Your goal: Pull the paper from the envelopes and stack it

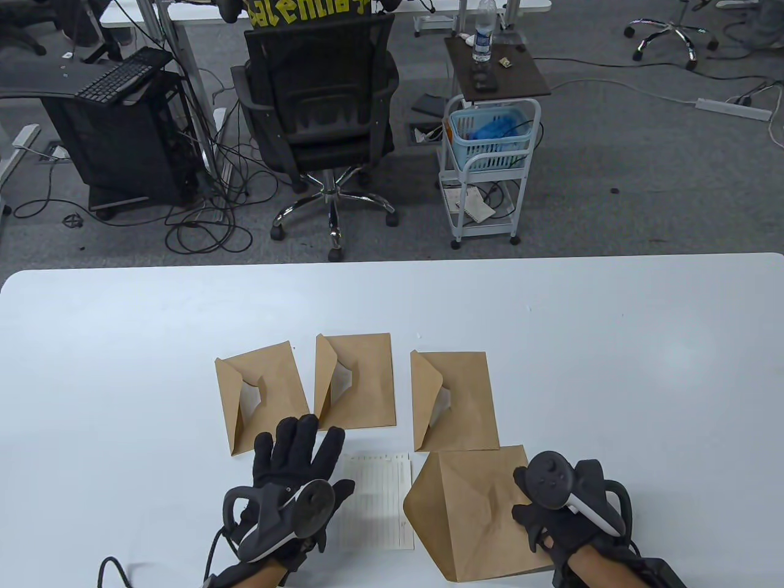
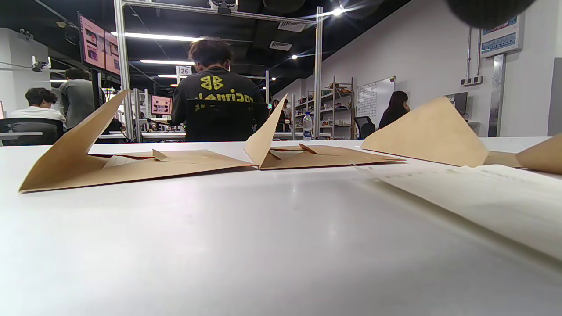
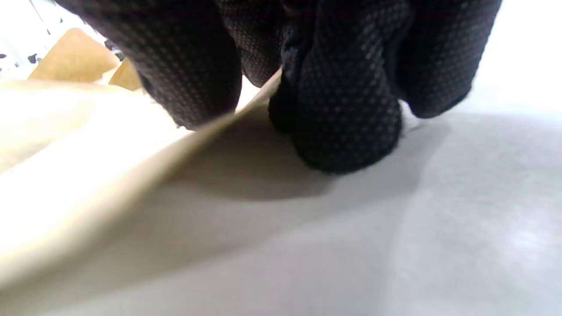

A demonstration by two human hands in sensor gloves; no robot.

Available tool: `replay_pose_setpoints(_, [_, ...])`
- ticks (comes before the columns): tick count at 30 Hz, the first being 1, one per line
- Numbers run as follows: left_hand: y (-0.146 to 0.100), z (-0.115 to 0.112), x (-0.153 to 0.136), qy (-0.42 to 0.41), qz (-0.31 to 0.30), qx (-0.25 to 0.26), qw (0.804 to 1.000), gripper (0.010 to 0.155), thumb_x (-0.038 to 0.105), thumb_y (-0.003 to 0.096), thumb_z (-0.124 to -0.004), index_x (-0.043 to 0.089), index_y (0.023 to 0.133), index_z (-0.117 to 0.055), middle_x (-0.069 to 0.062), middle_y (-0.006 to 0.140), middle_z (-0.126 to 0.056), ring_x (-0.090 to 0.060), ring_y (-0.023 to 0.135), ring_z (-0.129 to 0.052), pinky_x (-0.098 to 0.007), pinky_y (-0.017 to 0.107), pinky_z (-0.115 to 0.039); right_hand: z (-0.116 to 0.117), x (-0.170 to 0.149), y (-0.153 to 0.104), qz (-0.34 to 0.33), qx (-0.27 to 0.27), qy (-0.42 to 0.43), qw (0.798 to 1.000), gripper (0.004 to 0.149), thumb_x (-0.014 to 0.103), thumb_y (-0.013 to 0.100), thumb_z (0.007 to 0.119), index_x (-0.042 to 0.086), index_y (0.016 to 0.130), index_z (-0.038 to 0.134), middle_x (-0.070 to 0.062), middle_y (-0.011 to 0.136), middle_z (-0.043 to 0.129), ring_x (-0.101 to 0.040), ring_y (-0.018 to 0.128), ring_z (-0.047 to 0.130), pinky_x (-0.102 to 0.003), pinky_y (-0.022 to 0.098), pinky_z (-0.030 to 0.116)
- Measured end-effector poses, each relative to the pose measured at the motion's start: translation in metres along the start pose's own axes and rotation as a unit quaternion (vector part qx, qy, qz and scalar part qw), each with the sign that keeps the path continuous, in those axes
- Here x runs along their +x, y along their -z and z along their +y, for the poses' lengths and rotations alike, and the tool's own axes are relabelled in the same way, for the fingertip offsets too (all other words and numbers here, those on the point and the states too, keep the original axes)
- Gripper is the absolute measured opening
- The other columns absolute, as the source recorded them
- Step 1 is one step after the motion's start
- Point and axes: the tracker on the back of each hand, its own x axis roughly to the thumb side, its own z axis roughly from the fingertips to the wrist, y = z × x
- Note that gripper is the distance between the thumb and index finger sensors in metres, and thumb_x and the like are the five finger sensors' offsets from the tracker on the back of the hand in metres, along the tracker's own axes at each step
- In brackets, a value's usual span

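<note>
Brown kraft-paper envelopes lie in a row of three (image 1: 354,380) across the middle of the white table (image 1: 612,343), flaps raised and white paper showing in their openings. A fourth brown envelope (image 1: 471,508) sits nearer, its right edge gripped by the right hand (image 1: 563,496), fingers (image 3: 342,109) curled around the lifted paper edge. Just left of it lies a white lined sheet (image 1: 383,499), beside the left hand (image 1: 294,484), whose fingers are spread flat and hold nothing.

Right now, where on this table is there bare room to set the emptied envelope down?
Bare patches: right of the right-hand envelope, left of the left envelope, and the far strip of table beyond the row. It is crowded near the front: lined paper, emptied envelope, both hands.
</note>
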Motion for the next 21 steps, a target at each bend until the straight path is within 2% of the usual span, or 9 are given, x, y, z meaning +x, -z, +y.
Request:
replay_pose_setpoints(3, [0.000, 0.000, 0.000, 0.000, 0.000, 0.000, 1.000, 0.075, 0.062, 0.0494, -0.067, 0.039, 0.114, -0.035, -0.012, 0.121, -0.024, -0.044, 0.114, -0.024, -0.065, 0.077, -0.015, 0.003, 0.006, -0.004, 0.003, 0.021, -0.038, 0.999, 0.064, 0.039, 0.044, 0.093, 0.020, 0.101, 0.070, -0.021, 0.085, 0.080, -0.027, 0.051, 0.099, -0.055, 0.055, 0.075])
replay_pose_setpoints(5, [0.000, 0.000, 0.000, -0.001, 0.001, 0.001, 1.000, 0.075, 0.062, 0.0494, -0.067, 0.039, 0.114, -0.035, -0.011, 0.121, -0.024, -0.044, 0.114, -0.024, -0.065, 0.077, -0.015, 0.003, 0.007, -0.003, 0.000, 0.012, -0.050, 0.999, 0.064, 0.041, 0.044, 0.092, 0.021, 0.101, 0.070, -0.023, 0.090, 0.074, -0.029, 0.057, 0.097, -0.057, 0.057, 0.072])
replay_pose_setpoints(13, [0.000, 0.001, 0.000, -0.001, 0.000, 0.003, 1.000, 0.075, 0.062, 0.0494, -0.067, 0.039, 0.114, -0.036, -0.012, 0.121, -0.024, -0.044, 0.114, -0.024, -0.065, 0.077, -0.015, 0.001, 0.002, 0.004, 0.008, 0.007, -0.023, 1.000, 0.063, 0.042, 0.044, 0.092, 0.021, 0.100, 0.073, -0.025, 0.094, 0.070, -0.032, 0.058, 0.095, -0.059, 0.058, 0.070])
replay_pose_setpoints(15, [-0.001, 0.001, 0.000, -0.001, 0.001, 0.003, 1.000, 0.075, 0.062, 0.0494, -0.067, 0.039, 0.114, -0.036, -0.012, 0.121, -0.024, -0.044, 0.114, -0.024, -0.065, 0.077, -0.015, -0.003, 0.001, 0.004, 0.011, 0.015, -0.007, 1.000, 0.066, 0.043, 0.044, 0.091, 0.020, 0.102, 0.068, -0.026, 0.095, 0.069, -0.033, 0.061, 0.095, -0.059, 0.058, 0.070])
replay_pose_setpoints(21, [0.000, 0.000, 0.001, 0.002, -0.001, 0.001, 1.000, 0.075, 0.062, 0.0494, -0.067, 0.039, 0.114, -0.035, -0.012, 0.121, -0.024, -0.044, 0.114, -0.025, -0.065, 0.077, -0.015, -0.033, -0.007, 0.012, 0.034, -0.032, 0.035, 0.998, 0.069, 0.045, 0.044, 0.090, 0.014, 0.102, 0.069, -0.027, 0.098, 0.070, -0.038, 0.067, 0.095, -0.061, 0.058, 0.070])
